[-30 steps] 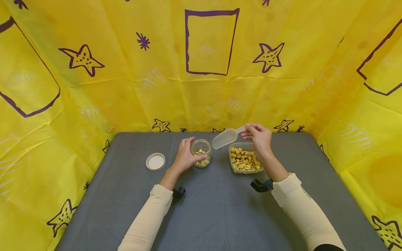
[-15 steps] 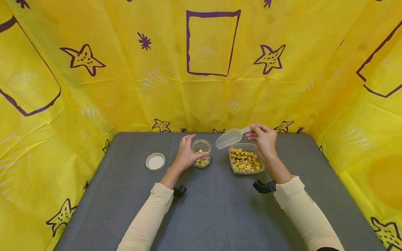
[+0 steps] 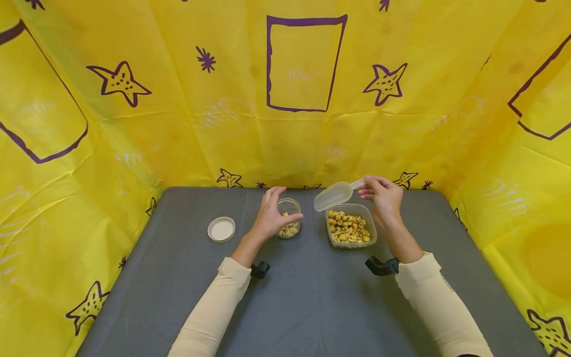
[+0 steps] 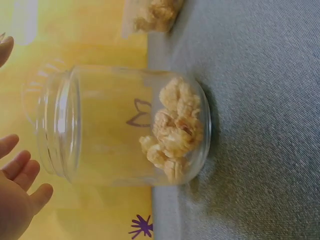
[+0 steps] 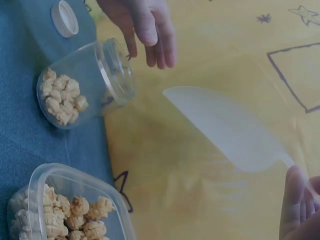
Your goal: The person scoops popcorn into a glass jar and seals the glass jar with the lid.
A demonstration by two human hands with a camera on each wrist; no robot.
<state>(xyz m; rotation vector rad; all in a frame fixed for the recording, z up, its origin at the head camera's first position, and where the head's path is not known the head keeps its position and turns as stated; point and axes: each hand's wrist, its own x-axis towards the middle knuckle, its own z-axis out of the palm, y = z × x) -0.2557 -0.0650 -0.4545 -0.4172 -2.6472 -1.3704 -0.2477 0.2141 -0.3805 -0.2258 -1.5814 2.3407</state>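
My left hand (image 3: 269, 218) hovers at the mouth of a clear glass jar (image 4: 110, 125), thumb and fingers spread apart. In the left wrist view its fingertips show off the glass. Several pieces of caramel popcorn (image 4: 175, 130) lie at the bottom of the upright jar. With thumb and fingers, my right hand (image 3: 386, 199) pinches the handle of a translucent plastic scoop (image 3: 334, 195). The bowl of this scoop looks bare and is held in the air, above the back left corner of a clear plastic container (image 3: 374, 237) of popcorn.
A round white-lined jar lid (image 3: 221, 229) lies on the grey tabletop (image 3: 294, 307), left of the jar. Yellow cloth (image 3: 299, 144) with purple drawings hangs behind the table and along both sides.
My left hand has loosened from the jar, lifting slightly and opening its fingers wider. My right hand has drawn the scoop rightward, away from the jar and over the container's edge.
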